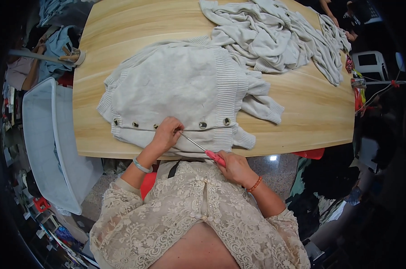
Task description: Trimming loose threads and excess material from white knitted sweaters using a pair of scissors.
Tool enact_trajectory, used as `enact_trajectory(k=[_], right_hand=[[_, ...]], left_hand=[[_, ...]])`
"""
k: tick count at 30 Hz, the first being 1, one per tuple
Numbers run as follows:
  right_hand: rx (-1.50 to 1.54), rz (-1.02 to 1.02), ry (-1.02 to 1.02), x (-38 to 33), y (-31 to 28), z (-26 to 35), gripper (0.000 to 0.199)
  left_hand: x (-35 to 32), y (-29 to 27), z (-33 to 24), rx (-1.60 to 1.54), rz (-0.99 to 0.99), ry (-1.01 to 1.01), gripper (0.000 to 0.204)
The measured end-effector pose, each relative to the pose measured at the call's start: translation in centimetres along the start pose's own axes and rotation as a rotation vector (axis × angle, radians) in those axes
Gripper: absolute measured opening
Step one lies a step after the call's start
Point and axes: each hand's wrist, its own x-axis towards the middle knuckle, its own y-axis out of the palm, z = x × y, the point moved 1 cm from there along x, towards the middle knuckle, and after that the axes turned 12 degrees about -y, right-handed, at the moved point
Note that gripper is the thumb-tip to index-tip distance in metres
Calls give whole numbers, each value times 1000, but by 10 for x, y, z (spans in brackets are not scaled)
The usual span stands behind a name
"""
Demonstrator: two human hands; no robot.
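Cream knit cardigan, flat on the wooden table before you.
Your left hand pinches its button edge; your right hand grips a red-handled tool. A white tub, contents unclear, stands left; crumpled knitwear lies beyond.

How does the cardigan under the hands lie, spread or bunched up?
Spread: the cardigan lies broad on the table, its buttons in a row along the near side.
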Motion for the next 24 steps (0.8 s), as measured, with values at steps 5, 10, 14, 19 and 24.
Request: enact_trajectory(k=[5, 10, 14, 19, 24], right_hand=[[-1, -119, 78, -29, -14, -18, 23], [-167, -8, 260, -44, -31, -21, 20], [-106, 65, 216, -44, -27, -17, 21], [-7, -196, 211, -65, -31, -32, 23], [-136, -118, 351, -82, -46, -43, 24]], left_hand=[[9, 19, -53, -14, -148, 203, 29], [33, 53, -39, -39, 61, 34, 26], [37, 54, -34, 72, 111, 157, 22], [48, 63, -88, 21, -66, 344, 28], [75, 103, -78, 251, 35, 265, 32]])
